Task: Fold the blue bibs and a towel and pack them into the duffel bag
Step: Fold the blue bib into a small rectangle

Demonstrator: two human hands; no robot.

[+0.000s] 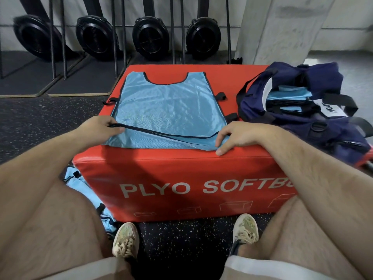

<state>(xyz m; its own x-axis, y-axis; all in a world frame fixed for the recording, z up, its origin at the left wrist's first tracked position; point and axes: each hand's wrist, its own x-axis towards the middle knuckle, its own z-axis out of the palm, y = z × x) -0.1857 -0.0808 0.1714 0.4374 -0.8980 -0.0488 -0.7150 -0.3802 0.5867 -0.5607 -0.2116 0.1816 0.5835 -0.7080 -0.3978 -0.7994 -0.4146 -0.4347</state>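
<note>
A light blue mesh bib (167, 106) with dark trim lies flat on the red plyo soft box (181, 176), neck hole at the far side. My left hand (101, 127) pinches the bib's near left hem corner. My right hand (236, 137) grips the near right corner, thumb resting at the box's edge. The navy duffel bag (314, 126) stands open on the right end of the box, with several folded blue bibs (288, 100) inside. More blue bibs (88, 197) lie in a heap on the floor at the box's left foot.
Several black round fan-like machines (149, 35) stand on dark mats along the back wall behind metal bars. A grey concrete pillar (282, 27) rises at the back right. My knees and shoes (125, 241) sit close to the box's front on speckled rubber floor.
</note>
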